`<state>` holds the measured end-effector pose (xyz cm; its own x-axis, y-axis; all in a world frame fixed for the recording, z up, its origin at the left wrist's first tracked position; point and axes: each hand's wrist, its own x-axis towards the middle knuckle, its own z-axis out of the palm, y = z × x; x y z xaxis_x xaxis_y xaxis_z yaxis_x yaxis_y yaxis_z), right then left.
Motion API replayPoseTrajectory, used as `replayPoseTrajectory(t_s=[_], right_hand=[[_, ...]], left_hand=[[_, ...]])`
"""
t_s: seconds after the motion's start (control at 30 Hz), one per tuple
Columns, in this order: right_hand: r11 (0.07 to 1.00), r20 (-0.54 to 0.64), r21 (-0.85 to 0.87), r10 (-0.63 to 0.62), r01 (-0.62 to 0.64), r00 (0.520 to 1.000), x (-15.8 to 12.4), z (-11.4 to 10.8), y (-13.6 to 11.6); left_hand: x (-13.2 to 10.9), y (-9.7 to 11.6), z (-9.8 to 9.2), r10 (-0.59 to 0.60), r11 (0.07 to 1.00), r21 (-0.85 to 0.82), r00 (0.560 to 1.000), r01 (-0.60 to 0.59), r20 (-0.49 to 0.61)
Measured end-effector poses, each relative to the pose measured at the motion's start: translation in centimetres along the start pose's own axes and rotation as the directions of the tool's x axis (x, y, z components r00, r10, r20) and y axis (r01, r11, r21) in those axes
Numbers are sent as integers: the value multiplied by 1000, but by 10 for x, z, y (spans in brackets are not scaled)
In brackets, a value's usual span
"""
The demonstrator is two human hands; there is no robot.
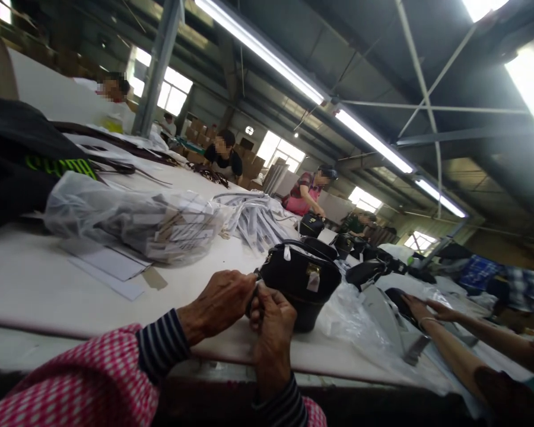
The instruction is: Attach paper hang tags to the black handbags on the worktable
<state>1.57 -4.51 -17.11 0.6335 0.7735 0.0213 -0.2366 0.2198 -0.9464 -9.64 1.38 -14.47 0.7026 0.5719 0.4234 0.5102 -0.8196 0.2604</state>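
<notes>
A small black handbag (303, 280) with a gold clasp and a white tag stands on the white table (35, 284) near its front edge. My left hand (220, 301) and my right hand (272, 326) are pressed together at the bag's left end. Both have their fingers pinched closed on a small part of the bag there. What exactly they grip is hidden between the fingers.
A clear plastic bag of paper tags (137, 222) lies to the left, with loose white strips (258, 219) behind. More black bags (365, 270) stand to the right. A co-worker's forearms (454, 338) reach in from the right. Other people work along the far side.
</notes>
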Motion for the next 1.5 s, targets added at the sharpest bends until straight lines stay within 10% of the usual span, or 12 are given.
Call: replayPoseTrajectory(t_s=[0.4, 0.6, 0.9, 1.27, 1.4, 1.5], right_hand=[[997, 95, 11, 76, -78, 993, 6, -5, -4], [996, 216, -86, 5, 14, 976, 0, -18, -7], [949, 189, -199, -209, 246, 959, 4, -9, 11], [851, 254, -346, -321, 396, 912, 5, -19, 1], [992, 321, -118, -1, 41, 947, -1, -32, -5], [958, 434, 93, 206, -271, 877, -4, -34, -9]], left_hand=[[0, -2, 3, -92, 971, -225, 996, 85, -19], [6, 3, -15, -159, 710, -671, 977, 213, 141], [4, 14, -4, -299, 529, -778, 933, 339, 203], [-5, 35, -3, -411, 856, -337, 911, 392, 17], [-12, 39, 10, -396, 917, 23, 916, 398, -57], [-16, 39, 17, -362, 921, 122, 929, 370, -77]])
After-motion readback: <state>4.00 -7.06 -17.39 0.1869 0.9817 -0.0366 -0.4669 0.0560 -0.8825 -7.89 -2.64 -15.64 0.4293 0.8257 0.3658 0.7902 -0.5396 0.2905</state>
